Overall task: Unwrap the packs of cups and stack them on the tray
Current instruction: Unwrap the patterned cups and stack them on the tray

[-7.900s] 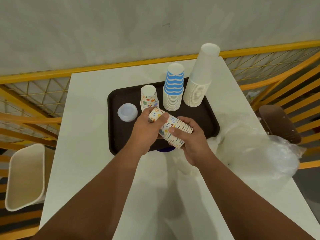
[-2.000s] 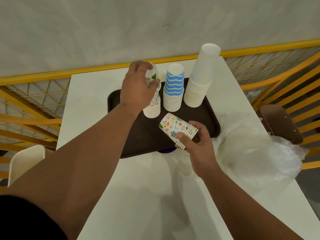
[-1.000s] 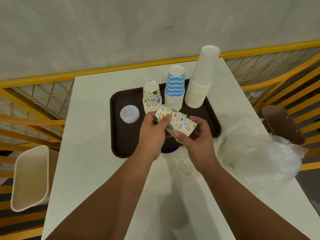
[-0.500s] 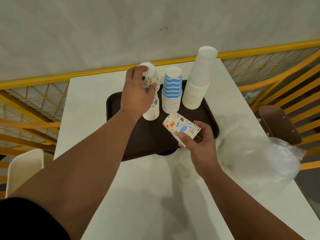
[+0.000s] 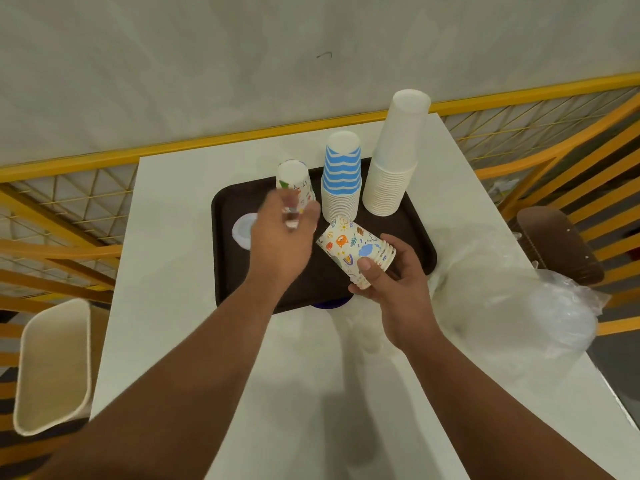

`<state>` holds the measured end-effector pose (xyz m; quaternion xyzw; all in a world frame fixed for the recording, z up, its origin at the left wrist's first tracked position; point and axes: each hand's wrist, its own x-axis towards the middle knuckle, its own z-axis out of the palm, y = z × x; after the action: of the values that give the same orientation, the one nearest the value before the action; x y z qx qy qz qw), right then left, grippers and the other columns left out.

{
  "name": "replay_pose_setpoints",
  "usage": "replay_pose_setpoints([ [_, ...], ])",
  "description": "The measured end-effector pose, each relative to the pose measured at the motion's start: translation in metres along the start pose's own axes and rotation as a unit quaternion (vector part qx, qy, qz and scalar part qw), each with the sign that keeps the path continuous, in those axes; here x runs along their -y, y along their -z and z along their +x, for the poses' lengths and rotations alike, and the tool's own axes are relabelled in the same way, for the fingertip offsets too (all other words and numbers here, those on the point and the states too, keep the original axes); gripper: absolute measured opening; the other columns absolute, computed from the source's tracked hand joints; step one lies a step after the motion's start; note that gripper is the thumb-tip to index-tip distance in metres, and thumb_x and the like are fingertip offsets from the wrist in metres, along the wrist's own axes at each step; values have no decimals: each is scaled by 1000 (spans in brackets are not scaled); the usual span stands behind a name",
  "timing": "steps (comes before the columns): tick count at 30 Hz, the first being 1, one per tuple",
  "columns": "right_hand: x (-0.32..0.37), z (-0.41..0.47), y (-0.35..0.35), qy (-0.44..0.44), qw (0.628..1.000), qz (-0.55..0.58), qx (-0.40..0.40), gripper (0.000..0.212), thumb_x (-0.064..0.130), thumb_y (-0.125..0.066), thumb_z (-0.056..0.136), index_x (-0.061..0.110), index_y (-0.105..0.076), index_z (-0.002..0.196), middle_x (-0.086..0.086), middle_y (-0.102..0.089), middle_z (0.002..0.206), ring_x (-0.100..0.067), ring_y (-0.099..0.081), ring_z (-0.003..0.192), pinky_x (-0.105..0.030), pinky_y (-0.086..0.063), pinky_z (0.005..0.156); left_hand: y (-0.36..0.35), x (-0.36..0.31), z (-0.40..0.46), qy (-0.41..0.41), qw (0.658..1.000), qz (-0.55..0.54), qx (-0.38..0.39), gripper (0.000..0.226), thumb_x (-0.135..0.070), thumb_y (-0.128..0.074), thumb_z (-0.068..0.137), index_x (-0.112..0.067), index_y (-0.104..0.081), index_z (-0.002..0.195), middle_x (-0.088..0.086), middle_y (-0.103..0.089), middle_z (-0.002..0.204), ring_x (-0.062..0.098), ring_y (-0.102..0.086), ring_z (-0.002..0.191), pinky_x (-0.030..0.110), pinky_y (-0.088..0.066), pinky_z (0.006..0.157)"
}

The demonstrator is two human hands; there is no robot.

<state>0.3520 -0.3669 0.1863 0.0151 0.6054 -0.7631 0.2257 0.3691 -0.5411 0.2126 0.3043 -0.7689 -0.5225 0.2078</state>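
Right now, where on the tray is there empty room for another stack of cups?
The tray has bare room along its near edge, between the two hands, and at its far left corner. The back is crowded: colourful stack, blue striped stack, white stack.

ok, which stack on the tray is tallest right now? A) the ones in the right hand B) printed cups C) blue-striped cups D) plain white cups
D: the plain white stack rises above the blue-striped stack and the printed stack on the tray.
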Motion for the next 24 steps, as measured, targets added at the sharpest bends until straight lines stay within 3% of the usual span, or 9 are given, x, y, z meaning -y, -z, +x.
replay_pose_setpoints([
  [2,0,0,-3,9,1000,10,17,66,29,-82,63,24,-54,123,-4,-65,118,-26,-67,105,-40,-58,72,-4,-1,-24,110,976,-157,107,35,-30,-67,91,-30,-51,122,-1,-62,123,16,-65,109,37,-58,87],
  [4,-2,-2,-6,18,1000,-2,19,65,26,-82,64,22,-54,123,-2,-67,116,-24,-67,106,-39,-59,75,-6,-1,-37,180,939,-248,155,36,-23,-67,91,-30,-52,123,-1,-64,122,18,-68,106,43,-58,87],
  [8,-5,-4,-9,46,997,-63,4,68,27,-80,62,21,-54,124,8,-67,111,-14,-66,106,-38,-59,84,-8,-4,-42,206,941,-240,117,22,-21,-66,91,-29,-58,110,-4,-68,113,15,-70,98,37,-60,80],
  [12,-5,-4,-10,70,991,-117,-14,70,34,-83,59,31,-52,122,12,-65,113,-11,-65,107,-40,-59,85,-13,-8,-42,215,951,-210,69,17,-23,-67,91,-26,-57,104,-3,-68,111,15,-70,96,38,-61,80],
  [19,-1,0,-12,84,987,-140,-1,68,37,-84,58,37,-53,119,15,-65,113,-9,-64,107,-41,-59,85,-17,-19,-37,212,952,-213,62,38,-26,-71,87,-28,-48,118,-5,-61,115,18,-67,100,41,-60,81],
  [24,-4,-3,-16,103,979,-178,-16,67,44,-82,58,42,-51,117,20,-61,115,-7,-62,109,-30,-58,81,-18,-19,-33,233,942,-243,-5,44,-29,-73,85,-22,-48,120,-2,-63,117,17,-69,97,37,-61,76],
])
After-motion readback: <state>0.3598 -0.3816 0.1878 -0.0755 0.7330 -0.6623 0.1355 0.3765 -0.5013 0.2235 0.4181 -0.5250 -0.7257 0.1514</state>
